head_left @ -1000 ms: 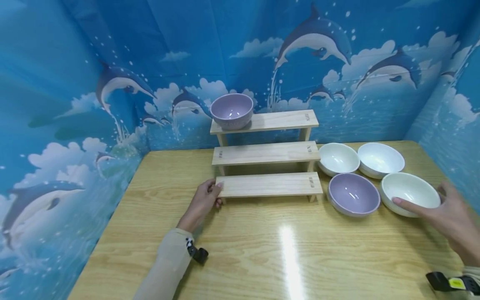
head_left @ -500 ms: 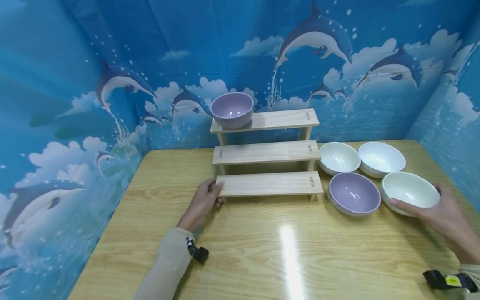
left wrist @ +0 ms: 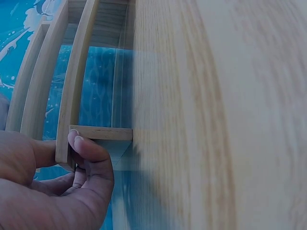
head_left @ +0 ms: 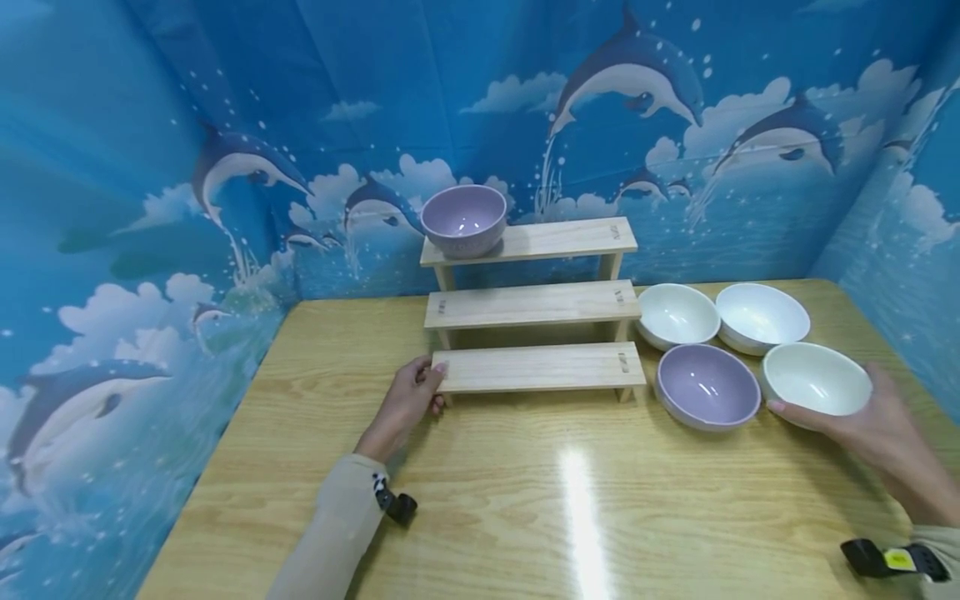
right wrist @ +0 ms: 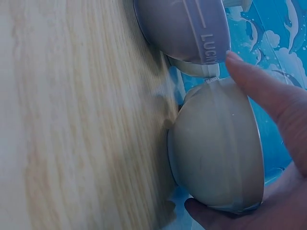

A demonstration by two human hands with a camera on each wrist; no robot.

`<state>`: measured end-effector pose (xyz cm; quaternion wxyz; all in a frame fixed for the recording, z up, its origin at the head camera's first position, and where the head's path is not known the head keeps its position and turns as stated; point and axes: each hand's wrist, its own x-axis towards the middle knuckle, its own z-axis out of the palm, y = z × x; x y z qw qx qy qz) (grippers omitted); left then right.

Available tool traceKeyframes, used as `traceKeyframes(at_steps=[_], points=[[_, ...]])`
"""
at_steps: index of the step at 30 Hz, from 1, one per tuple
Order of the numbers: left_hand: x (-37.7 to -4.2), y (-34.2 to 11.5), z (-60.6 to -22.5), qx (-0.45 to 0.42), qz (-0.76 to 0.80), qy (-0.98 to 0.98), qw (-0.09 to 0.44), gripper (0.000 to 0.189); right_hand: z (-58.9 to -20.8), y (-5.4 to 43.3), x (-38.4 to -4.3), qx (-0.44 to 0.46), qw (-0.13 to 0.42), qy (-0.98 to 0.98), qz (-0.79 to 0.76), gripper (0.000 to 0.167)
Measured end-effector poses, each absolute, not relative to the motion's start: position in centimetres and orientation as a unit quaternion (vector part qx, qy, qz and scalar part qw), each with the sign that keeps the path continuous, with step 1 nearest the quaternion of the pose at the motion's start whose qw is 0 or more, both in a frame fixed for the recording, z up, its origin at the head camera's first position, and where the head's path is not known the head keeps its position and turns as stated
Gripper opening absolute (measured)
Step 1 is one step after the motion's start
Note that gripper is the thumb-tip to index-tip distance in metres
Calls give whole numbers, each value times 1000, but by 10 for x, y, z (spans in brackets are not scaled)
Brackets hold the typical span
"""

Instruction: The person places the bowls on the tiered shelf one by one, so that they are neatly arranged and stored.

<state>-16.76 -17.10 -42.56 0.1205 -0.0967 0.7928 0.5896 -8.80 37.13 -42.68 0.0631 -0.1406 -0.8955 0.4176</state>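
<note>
My left hand pinches the left end of the lowest board of a three-step wooden stand; in the left wrist view the thumb and curled fingers hold the board's end. At the right, my right hand grips a pale greenish-white bowl, thumb at the front near the rim and fingers round the far right side, partly hidden. Beside that bowl is a purple bowl with raised lettering on its side. Another purple bowl stands on the top step's left end.
Behind the purple bowl and the gripped bowl stand a pale bowl and a white bowl, close together, right of the stand. All rest on a wood-grain table. A blue dolphin-print cloth hangs behind and along the sides.
My right hand has shifted slightly left and closed further round the pale bowl's side. The left hand, stand and other bowls keep their places.
</note>
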Motion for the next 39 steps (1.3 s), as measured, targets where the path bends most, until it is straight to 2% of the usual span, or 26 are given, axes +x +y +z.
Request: traceKeyframes(at_steps=[7, 17, 25, 33, 39], points=[[-168, -172, -426, -98, 591, 791, 125, 48, -428, 371, -89, -145, 61, -901, 404, 112], [-168, -172, -424, -91, 591, 792, 125, 49, -428, 371, -92, -138, 90, -894, 416, 95], [-167, -172, -425, -96, 590, 792, 125, 49, -424, 369, -89, -162, 79, -894, 411, 105], [-167, -171, -426, -96, 593, 790, 125, 50, -423, 369, -85, -146, 109, -869, 460, 75], [-167, -171, -425, -97, 593, 790, 125, 51, -416, 368, -81, -146, 105, -868, 462, 80]])
